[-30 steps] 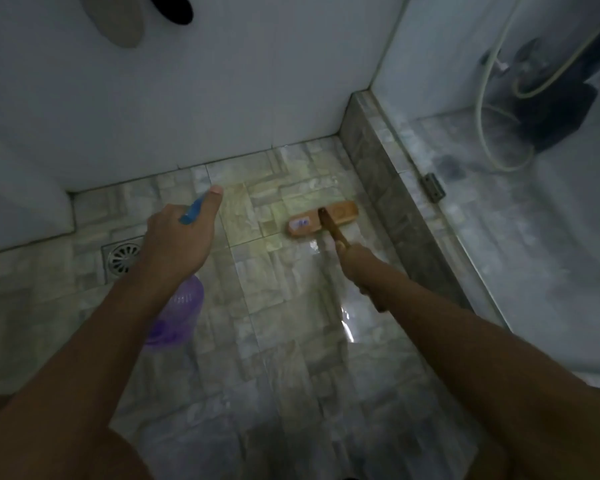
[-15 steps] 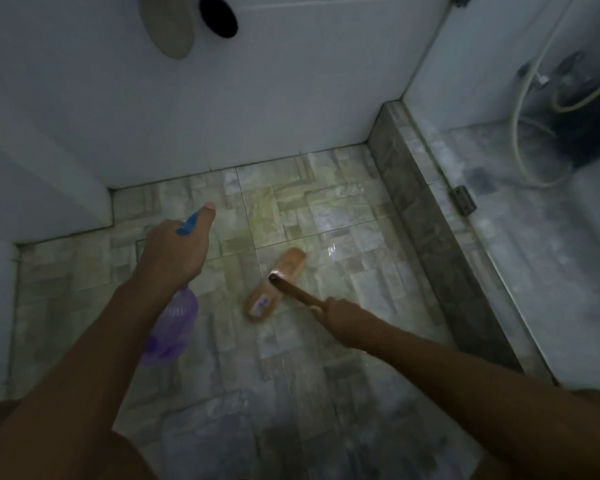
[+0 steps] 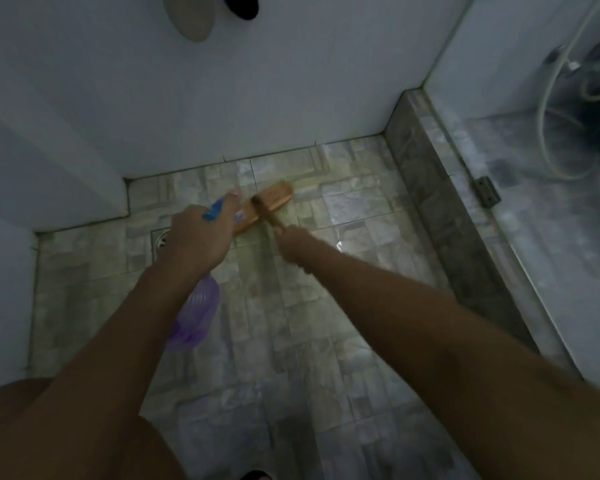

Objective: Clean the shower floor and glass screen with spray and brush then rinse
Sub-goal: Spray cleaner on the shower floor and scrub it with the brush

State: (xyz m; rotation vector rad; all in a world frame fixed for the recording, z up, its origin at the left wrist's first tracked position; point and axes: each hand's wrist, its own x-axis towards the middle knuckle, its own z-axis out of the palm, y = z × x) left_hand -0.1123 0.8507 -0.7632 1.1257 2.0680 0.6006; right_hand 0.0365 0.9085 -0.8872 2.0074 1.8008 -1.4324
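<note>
Scrubbing goes on: right hand clenched round the handle of the brush, its head now at the far edge of the floor by the back wall, up from mid-floor 0.5 s ago. Left hand grips the spray bottle over the drain. Floor pass underway; glass screen and rinse likely pending.

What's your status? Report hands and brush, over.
Left hand grips spray bottle. Right hand grips brush handle, brush head on floor tiles by back wall. Drain partly behind left hand.
</note>
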